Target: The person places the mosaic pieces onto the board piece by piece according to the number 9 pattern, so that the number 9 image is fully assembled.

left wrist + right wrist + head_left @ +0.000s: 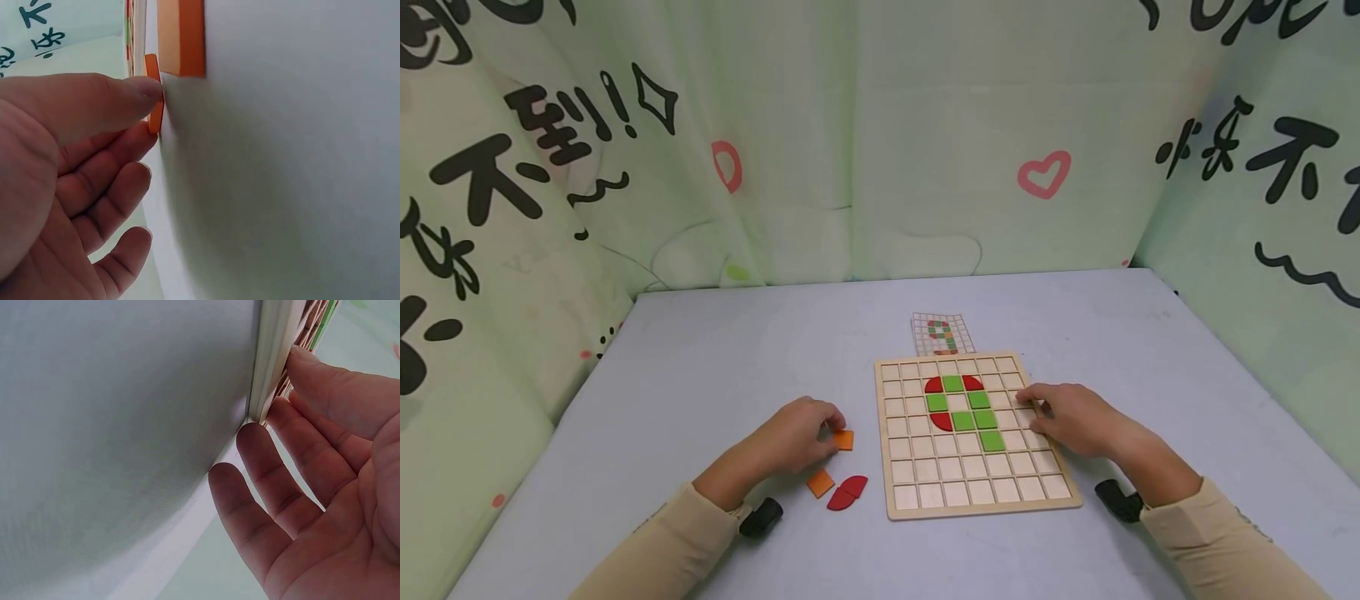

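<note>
While the grid board is touched on one side, an orange tile (845, 440) is pinched on the other, just left of the board, low over the surface (737, 350). It is held between thumb and forefinger of the left hand (801, 433); the remaining fingers are left loosely bent. Whether the tile is fully lifted can't be told.

The grid board (923, 496), wood-rimmed, is laid flat. Its right rim is touched by the right hand (1078, 417), thumb and fingers relaxed, nothing clenched.

On the board, the upper-middle cells are filled: six green squares (992, 441) and three red corner pieces (941, 422) are set around one bare cell, with the lowest green placed below the ring.

Near the left hand, a second orange tile (820, 483) is left on the surface, turned askew. Beside it, two loose red pieces (840, 500) are laid touching or nearly so.

Past the far rim, a pattern card (917, 333) is placed, printed with a grid and coloured shapes. Black wrist units (762, 518) are worn at both cuffs. Surface is backed by a printed curtain (925, 125).
</note>
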Demonstrator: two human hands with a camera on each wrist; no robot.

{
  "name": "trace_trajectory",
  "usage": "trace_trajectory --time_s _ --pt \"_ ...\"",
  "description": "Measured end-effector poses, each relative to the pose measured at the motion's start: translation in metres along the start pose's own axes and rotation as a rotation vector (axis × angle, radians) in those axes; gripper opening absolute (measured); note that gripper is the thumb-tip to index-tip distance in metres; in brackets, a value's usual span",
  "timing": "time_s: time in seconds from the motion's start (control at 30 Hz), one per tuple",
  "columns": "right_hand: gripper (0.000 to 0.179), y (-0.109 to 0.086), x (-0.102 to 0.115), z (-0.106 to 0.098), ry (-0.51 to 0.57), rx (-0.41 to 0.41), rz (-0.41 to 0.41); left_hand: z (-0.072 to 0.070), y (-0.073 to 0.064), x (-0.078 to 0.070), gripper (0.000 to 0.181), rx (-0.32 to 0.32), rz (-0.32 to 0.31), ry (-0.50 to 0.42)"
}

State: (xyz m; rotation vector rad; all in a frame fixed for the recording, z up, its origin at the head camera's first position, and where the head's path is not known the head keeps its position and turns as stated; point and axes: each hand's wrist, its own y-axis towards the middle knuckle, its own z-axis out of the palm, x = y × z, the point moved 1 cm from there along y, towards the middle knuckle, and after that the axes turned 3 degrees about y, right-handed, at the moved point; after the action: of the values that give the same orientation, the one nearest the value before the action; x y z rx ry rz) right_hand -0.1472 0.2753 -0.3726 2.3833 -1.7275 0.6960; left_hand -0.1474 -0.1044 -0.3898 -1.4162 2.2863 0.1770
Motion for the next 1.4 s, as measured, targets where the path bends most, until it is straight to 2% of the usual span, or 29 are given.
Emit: trace_trajectory --time_s 0.1,0.43,0.8,1.1,1.4 --pt "0.040 0.000 0.001 0.000 0.001 0.000 0.003 0.001 0.000 0.001 0.016 -0.012 0.018 0.011" --pt "0.041 0.001 0.001 -0.001 -0.003 0.003 0.009 0.001 0.002 -0.002 0.015 -0.031 0.024 -0.004" --pt "0.041 0.001 0.002 0.000 -0.003 0.003 0.008 -0.003 0.006 -0.025 0.018 -0.025 0.020 -0.062" --pt "0.041 0.001 0.001 -0.001 -0.006 0.002 0.004 0.003 0.013 -0.043 0.014 -0.033 0.100 -0.101" --pt "0.041 0.000 0.002 0.000 0.005 0.004 0.019 0.010 0.020 -0.062 0.013 -0.014 0.126 -0.134"
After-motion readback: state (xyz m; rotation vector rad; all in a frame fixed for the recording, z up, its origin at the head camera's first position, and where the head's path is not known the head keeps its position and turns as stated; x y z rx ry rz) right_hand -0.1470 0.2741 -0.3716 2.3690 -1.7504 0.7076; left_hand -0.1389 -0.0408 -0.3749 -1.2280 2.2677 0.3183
